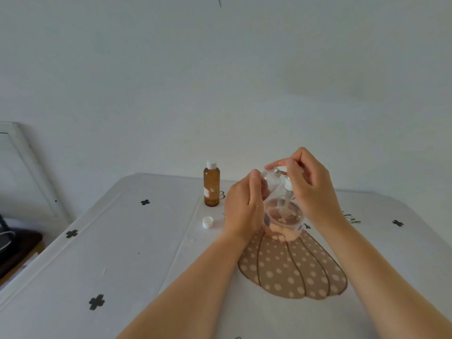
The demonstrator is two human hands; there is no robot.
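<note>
Small clear bottle (269,180) sat tilted above the table, its silver neck pointing up and to the right, over the far left rim of a clear cup (281,234). The left hand (242,206) gripped the small clear bottle from the left, with the thumb and fingers wrapped round its body. The right hand (310,184) hung just right of it, fingers curled and clamped on a white pump top (287,184), and its forefinger reached across above the bottle's neck. A pale tube under the pump top ran down into the cup, which stood on the tablecloth (127,253) between the two wrists, at the far end of a brown dotted print (293,272). A little liquid seemed to lie in the cup, though the blur made that hard to tell. To the left, a brown bottle (211,187) with a white lid stood upright, well apart from the hands. Nearer than it, a loose white cap (208,221) lay on the cloth just left of the left hand. Black cross marks dotted the cloth.
</note>
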